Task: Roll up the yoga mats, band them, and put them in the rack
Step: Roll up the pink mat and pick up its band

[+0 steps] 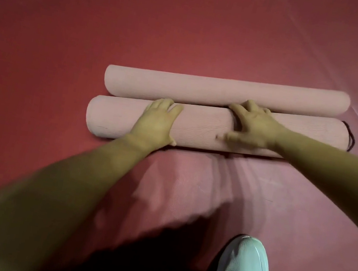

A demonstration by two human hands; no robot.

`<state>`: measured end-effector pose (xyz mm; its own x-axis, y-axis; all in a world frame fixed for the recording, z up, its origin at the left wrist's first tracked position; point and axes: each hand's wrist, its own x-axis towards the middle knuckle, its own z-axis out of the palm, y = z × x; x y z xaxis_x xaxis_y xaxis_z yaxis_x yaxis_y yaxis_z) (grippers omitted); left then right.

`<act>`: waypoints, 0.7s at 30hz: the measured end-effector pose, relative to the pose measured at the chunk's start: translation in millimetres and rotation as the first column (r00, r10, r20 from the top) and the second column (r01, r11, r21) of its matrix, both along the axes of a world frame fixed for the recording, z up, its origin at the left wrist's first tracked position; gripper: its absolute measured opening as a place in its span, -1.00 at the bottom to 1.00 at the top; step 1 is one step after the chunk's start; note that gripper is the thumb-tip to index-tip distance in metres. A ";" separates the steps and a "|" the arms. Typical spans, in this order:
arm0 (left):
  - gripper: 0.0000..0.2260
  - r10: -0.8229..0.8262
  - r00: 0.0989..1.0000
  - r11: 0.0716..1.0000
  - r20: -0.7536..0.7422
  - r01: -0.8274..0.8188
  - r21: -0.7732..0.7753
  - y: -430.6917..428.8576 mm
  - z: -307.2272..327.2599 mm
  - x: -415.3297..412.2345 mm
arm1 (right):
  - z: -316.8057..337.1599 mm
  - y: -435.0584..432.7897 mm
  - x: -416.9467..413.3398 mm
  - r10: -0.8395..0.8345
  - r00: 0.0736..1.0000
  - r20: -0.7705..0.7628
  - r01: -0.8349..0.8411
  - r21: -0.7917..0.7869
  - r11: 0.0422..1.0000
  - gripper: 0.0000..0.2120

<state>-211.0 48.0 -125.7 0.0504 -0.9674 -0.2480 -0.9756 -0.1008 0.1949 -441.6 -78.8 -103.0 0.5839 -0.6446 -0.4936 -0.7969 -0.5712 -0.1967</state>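
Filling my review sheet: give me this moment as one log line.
near mat: rolled, beside far mat | left hand: flat on it | right hand: at dark band, grip blurred

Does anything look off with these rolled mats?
The dark band at the right end of the near mat sticks out past it in a loose loop, not snug around the roll. The far mat looks tidy.

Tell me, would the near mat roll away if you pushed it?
Probably: the near mat is a round tube on flat floor, though the far mat beside it would likely block it that way. It looks like foam, so probably light and bendy if lifted by one end. If the left hand and right hand lift off, it might loosen.
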 end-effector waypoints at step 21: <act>-0.16 -0.034 0.984 0.998 0.176 0.043 -0.044 13.9 2.3 -28.4 | 2.0 -41.2 9.4 -0.162 0.970 0.180 0.146 0.095 0.985 -0.15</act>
<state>-239.4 61.9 -123.3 0.0514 -0.9799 -0.1929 -0.9981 -0.0571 0.0241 -432.1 -120.0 -101.0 0.5671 -0.6966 -0.4395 -0.8191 -0.4208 -0.3900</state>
